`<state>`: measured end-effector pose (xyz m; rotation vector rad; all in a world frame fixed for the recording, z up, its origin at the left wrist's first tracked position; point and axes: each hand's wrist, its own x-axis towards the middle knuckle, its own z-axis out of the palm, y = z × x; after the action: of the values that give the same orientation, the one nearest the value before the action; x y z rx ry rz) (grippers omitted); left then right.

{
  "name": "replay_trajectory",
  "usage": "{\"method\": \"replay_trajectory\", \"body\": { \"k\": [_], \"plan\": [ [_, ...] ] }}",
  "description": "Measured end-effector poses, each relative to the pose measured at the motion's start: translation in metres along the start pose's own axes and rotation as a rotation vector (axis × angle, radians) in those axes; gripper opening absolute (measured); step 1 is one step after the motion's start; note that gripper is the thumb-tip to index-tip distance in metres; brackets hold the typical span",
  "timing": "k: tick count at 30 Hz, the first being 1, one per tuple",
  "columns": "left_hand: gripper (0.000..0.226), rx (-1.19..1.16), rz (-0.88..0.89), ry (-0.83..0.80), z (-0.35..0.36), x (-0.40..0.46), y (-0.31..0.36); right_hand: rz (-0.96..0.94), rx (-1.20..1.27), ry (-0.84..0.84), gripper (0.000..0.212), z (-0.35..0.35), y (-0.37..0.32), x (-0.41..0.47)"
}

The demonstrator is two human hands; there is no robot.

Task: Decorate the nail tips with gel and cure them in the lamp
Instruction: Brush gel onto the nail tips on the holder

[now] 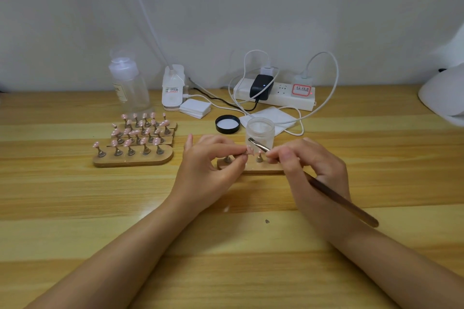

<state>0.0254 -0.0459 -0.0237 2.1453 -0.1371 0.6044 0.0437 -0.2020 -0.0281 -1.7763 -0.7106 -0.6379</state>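
Note:
My left hand (209, 160) pinches a small pink nail tip (249, 150) on its stand, just above a wooden holder strip (266, 169) at the table's middle. My right hand (311, 165) grips a brown-handled gel brush (339, 199); its metal ferrule and flat bristles (252, 140) point up-left, close over the pinched tip. An open clear gel jar (260, 133) stands right behind the brush head. The white curing lamp (444, 98) sits at the far right edge, partly cut off.
Several wooden strips (133, 158) with pink tips on metal stands lie at left. Behind are a clear pump bottle (128, 83), a small white device (173, 88), a stack of wipes (195, 108), the black jar lid (227, 123), a white cloth (276, 115) and a power strip (276, 94) with cables.

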Motion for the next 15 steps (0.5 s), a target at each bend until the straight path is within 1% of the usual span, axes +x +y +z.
{"method": "replay_trajectory", "body": {
  "k": [2,4,6,8,11,13,15],
  "plan": [
    [0.026,-0.007,-0.005,0.001,0.0004,0.0001,-0.0001,-0.009,-0.018,-0.027,0.029,0.0012,0.0027,-0.001],
    [0.021,0.001,0.002,0.001,0.0005,-0.0001,0.0,-0.007,0.011,-0.031,0.032,-0.0001,0.0057,-0.0024],
    [0.015,0.009,0.009,0.004,0.0004,-0.0006,-0.0013,0.008,0.067,-0.011,0.035,-0.0031,0.0078,-0.0047],
    [0.014,0.01,0.012,0.003,0.0,0.0006,-0.0024,0.012,0.118,0.022,0.039,-0.0056,0.0093,-0.0053],
    [0.017,0.001,0.013,-0.001,-0.0007,0.0008,-0.0015,-0.012,0.09,0.031,0.034,-0.0041,0.0072,-0.0026],
    [0.024,-0.012,0.022,-0.007,-0.0003,0.0013,0.0,-0.041,0.017,0.004,0.029,-0.0013,0.0056,0.0002],
    [0.028,-0.011,0.027,-0.01,0.0,0.0011,0.0,-0.051,-0.031,-0.029,0.028,0.001,0.0059,0.001]
  ]
}}
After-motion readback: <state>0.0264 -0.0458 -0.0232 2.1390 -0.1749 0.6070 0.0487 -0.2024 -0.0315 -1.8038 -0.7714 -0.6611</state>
